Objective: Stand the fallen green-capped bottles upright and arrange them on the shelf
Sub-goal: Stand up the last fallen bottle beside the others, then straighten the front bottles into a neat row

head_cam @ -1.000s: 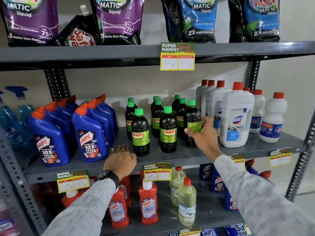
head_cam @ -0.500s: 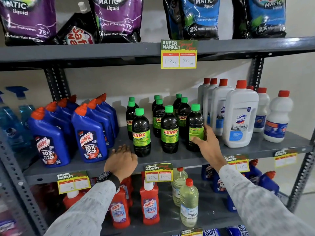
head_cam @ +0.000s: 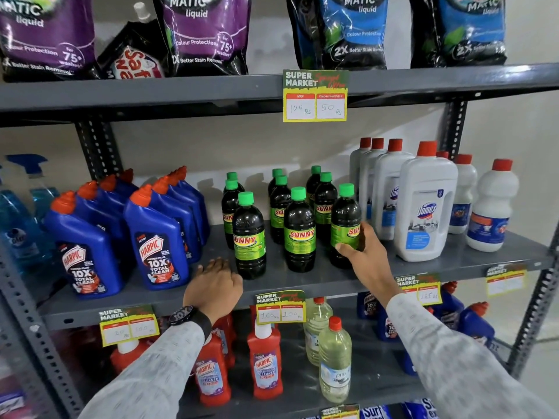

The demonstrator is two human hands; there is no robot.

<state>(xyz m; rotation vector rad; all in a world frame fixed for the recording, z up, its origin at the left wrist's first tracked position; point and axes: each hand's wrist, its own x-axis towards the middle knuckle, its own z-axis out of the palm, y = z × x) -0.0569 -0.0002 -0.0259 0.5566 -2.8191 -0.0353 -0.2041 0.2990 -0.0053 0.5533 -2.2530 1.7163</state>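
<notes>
Green-capped bottles [head_cam: 299, 229] upright on shelf [head_cam: 302, 282], right hand [head_cam: 367, 260] gripping one

We see a shelf [head_cam: 423, 269] of matt grey painted metal, its uprights punched with holes. The green-capped bottles [head_cam: 299, 229] look like glossy dark plastic with smooth caps and shiny printed labels. The blue bottles [head_cam: 157, 240] are glossy plastic too, while the white bottles [head_cam: 425, 204] have a duller, satin plastic skin. Above, the pouches [head_cam: 205, 34] are slick, creased film. The price tags [head_cam: 315, 96] are matt paper. Our sleeves [head_cam: 472, 367] are soft patterned cloth.
</notes>
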